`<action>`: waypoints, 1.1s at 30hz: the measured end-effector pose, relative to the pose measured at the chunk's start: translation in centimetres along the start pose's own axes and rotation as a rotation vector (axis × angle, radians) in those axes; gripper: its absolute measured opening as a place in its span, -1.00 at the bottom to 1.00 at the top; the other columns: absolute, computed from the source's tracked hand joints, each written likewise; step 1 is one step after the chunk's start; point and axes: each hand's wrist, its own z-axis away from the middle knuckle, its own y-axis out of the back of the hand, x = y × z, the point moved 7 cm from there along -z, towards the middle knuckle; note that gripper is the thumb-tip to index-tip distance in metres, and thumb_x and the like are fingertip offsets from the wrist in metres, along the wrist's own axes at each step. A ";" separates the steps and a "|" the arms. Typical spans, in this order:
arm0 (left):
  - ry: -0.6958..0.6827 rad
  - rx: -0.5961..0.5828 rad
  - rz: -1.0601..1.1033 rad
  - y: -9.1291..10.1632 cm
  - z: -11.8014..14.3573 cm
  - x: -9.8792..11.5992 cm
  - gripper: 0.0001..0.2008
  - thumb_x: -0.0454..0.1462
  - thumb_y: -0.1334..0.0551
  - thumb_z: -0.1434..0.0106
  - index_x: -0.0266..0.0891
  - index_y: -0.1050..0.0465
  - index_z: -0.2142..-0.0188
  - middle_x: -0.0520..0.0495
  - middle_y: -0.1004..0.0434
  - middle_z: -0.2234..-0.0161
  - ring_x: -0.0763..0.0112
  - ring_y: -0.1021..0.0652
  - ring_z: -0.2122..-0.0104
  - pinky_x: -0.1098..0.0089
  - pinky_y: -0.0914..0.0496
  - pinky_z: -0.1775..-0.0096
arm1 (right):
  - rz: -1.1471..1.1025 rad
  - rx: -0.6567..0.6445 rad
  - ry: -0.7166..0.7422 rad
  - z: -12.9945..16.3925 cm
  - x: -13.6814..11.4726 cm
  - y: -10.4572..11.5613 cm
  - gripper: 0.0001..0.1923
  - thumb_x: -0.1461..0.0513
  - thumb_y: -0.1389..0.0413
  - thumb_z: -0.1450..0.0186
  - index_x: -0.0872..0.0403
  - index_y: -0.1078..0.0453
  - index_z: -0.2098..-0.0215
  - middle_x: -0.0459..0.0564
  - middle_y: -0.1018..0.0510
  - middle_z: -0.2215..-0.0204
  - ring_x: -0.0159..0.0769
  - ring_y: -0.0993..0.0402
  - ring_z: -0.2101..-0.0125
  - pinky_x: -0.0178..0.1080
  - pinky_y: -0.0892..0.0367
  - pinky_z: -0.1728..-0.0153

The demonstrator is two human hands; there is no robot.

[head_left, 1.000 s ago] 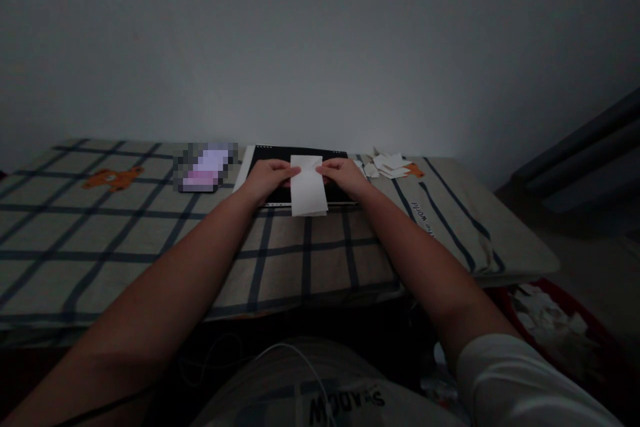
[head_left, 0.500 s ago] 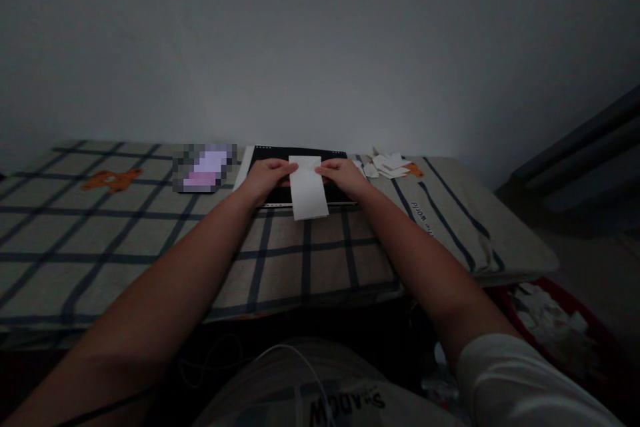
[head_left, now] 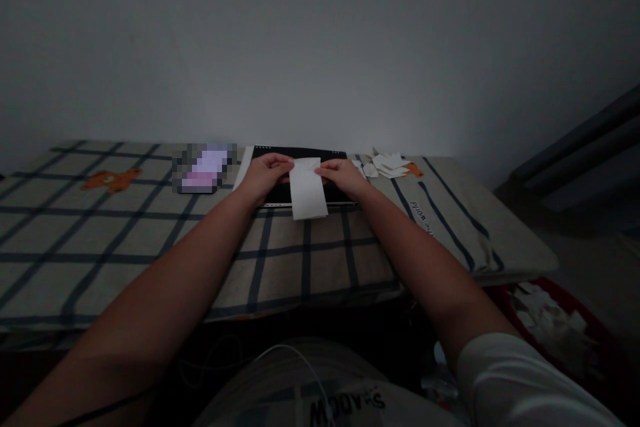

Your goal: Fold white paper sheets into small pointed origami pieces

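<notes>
A strip of white paper (head_left: 309,193) hangs between my two hands, its lower end towards me. My left hand (head_left: 265,177) pinches its upper left edge, thumb on top. At the upper right edge my right hand (head_left: 345,175) grips it the same way. Fingers behind the paper are partly hidden. Beneath the hands lies a flat black sheet or board (head_left: 300,150) with a white border, partly covered by hands and paper. To the right of my right hand is a small pile of white paper pieces (head_left: 389,163).
A checked cloth (head_left: 280,267) covers the table, which stands against a pale wall (head_left: 320,47). A phone-like object (head_left: 205,170), blurred out, lies at the left. Below the table's right edge, a red container (head_left: 600,327) holds white scraps. A white cable (head_left: 295,348) crosses my lap.
The upper left corner of the paper and my left fingertips have shifted very slightly. Both hands keep their hold, and the rest looks the same.
</notes>
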 end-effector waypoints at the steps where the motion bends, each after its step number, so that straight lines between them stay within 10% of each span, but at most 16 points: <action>1: -0.005 0.008 -0.013 0.0 0.0 0.1 -0.81 -0.28 -0.44 -0.04 -0.28 -0.52 0.35 -0.03 -0.60 0.34 0.39 -0.59 0.31 0.33 -0.55 0.21 | 0.000 -0.003 -0.002 0.0 0.0 0.0 -0.90 0.22 -0.27 -0.19 0.10 -0.53 0.42 -0.09 -0.59 0.47 -0.38 -0.45 0.43 -0.27 -0.41 0.28; 33: -0.002 -0.058 -0.065 -0.4 0.3 -0.1 -0.72 -0.27 -0.48 -0.01 -0.30 -0.58 0.26 -0.07 -0.64 0.36 0.33 -0.63 0.33 0.21 -0.57 0.12 | 0.051 0.099 -0.010 0.0 -0.1 0.8 -0.89 0.22 -0.22 -0.21 0.12 -0.55 0.37 -0.08 -0.60 0.45 -0.39 -0.44 0.43 -0.28 -0.38 0.27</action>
